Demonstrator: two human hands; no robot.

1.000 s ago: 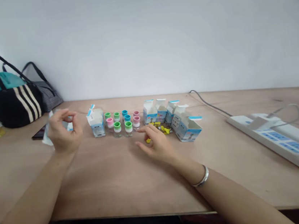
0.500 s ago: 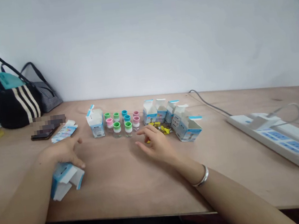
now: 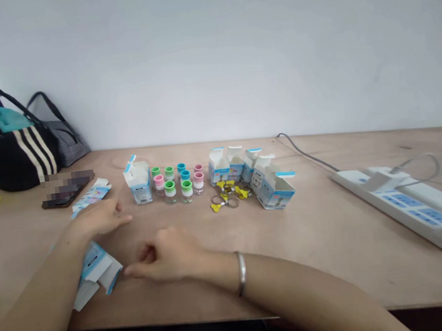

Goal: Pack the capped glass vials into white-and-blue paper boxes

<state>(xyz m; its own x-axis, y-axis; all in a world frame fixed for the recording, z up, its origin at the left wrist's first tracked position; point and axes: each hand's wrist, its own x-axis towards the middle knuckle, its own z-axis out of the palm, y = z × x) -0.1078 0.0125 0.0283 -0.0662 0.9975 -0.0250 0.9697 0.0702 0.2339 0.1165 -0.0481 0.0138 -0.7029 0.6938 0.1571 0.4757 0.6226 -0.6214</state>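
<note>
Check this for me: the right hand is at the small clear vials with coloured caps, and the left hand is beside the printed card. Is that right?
Not quite. The head view shows the right hand away from the small clear vials, low on the table, with its fingertips near the opened blue-and-white carton. The left hand is beside the printed card, as you said.

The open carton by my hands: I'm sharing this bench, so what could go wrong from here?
The open blue-and-white carton lies near the front edge of the wooden table, between the left hand and right hand, so a nudge might push it off. The small capped vials stand upright and close together, so a sweeping arm could topple several. The loose yellow pieces and metal rings lie uncontained and might scatter.
</note>
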